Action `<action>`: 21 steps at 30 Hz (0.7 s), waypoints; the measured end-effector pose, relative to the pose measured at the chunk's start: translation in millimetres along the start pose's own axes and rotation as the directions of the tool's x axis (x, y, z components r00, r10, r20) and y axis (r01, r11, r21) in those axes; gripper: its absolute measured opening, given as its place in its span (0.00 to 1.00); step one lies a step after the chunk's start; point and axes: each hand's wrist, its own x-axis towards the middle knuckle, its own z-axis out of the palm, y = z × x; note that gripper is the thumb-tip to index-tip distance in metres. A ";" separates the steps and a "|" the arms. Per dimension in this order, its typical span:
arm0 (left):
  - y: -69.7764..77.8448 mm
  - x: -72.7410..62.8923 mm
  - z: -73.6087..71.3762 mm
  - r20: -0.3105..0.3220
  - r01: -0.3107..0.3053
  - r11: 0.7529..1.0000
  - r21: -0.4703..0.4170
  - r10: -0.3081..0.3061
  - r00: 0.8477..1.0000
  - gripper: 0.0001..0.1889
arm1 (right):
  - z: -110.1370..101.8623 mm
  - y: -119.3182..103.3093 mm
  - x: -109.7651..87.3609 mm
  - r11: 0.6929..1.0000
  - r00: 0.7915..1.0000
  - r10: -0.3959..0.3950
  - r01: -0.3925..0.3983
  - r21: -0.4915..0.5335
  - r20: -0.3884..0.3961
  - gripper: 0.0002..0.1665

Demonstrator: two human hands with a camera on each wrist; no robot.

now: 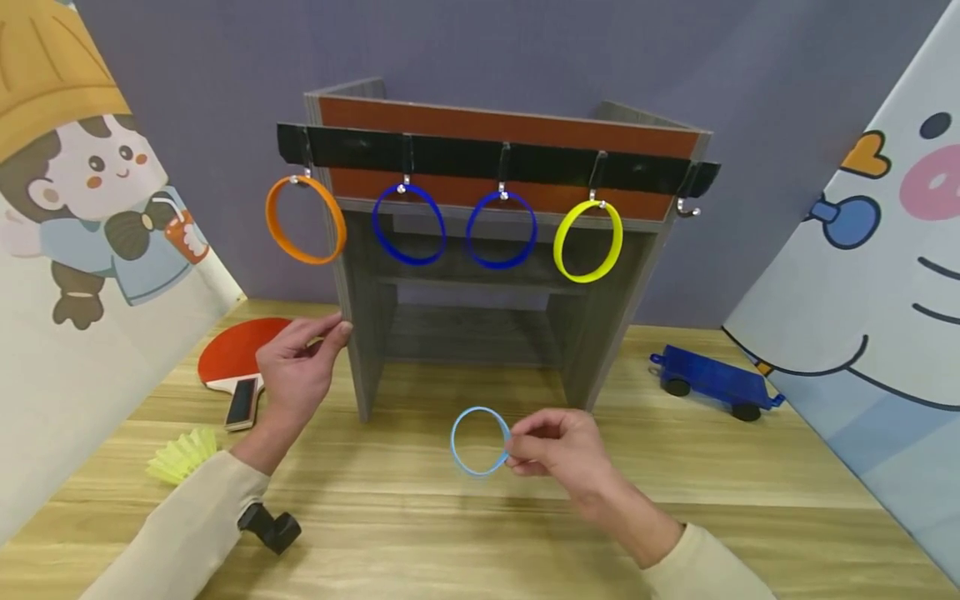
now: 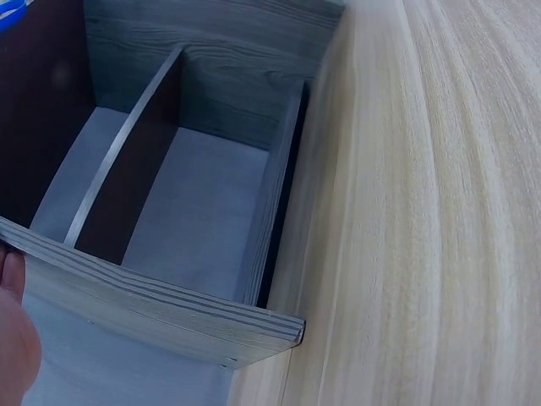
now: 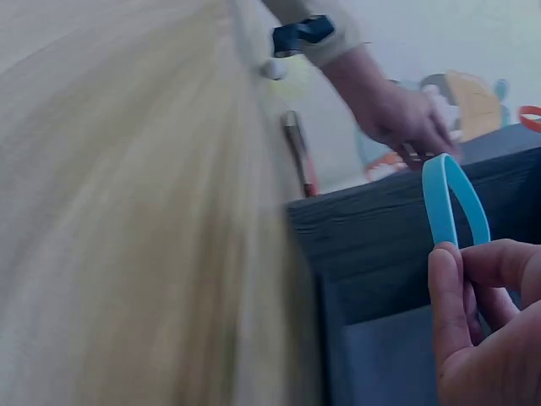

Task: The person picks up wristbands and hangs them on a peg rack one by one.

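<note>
My right hand pinches a light blue ring between thumb and fingers, low in front of the grey wooden shelf. In the right wrist view the same ring stands up from the fingertips. My left hand is at the shelf's left front edge, thumb and fingertips pinched against the side panel. On a black rail across the shelf hang an orange ring, two dark blue rings and a yellow ring, each from a hook. The rightmost hook holds no ring.
Left of the shelf lie a red table tennis paddle and a yellow shuttlecock on the wooden table. A blue toy wagon stands to the right. Walls with cartoon figures flank both sides.
</note>
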 end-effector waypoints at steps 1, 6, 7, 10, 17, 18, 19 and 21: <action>2.4 0.4 1.0 0.001 0.001 1.000 0.000 -0.001 1.000 0.12 | -3.0 -3.6 -1.0 1.000 1.000 -0.009 0.009 0.014 -0.007 0.07; 19.4 3.1 7.5 0.005 -0.003 1.000 -0.016 0.003 1.000 0.11 | -21.0 -25.9 -8.7 0.994 0.995 -0.095 0.096 0.049 -0.026 0.07; 22.4 3.5 8.5 0.007 -0.004 1.000 -0.012 0.004 1.000 0.11 | -24.9 -30.9 -10.5 0.992 0.993 -0.118 0.119 0.051 -0.023 0.08; 26.4 4.1 9.7 0.013 -0.006 1.000 0.009 0.006 1.000 0.11 | -35.4 -47.0 -15.4 0.978 0.981 -0.196 0.196 0.070 -0.016 0.09; 26.3 4.3 8.6 0.023 -0.012 0.999 0.039 0.011 1.000 0.11 | -52.5 -81.9 -24.5 0.948 0.953 -0.300 0.304 0.094 -0.050 0.06; 26.5 4.2 8.5 0.022 -0.011 1.000 0.029 0.010 1.000 0.11 | -54.5 -86.2 -25.2 0.943 0.948 -0.314 0.318 0.102 -0.056 0.06; 26.7 4.2 8.5 0.021 -0.010 1.000 0.022 0.010 1.000 0.11 | -56.5 -90.5 -25.6 0.936 0.943 -0.328 0.333 0.113 -0.063 0.07; 26.9 4.0 8.3 0.018 -0.009 1.000 0.007 0.008 1.000 0.11 | -60.7 -98.9 -26.3 0.922 0.933 -0.352 0.359 0.145 -0.078 0.07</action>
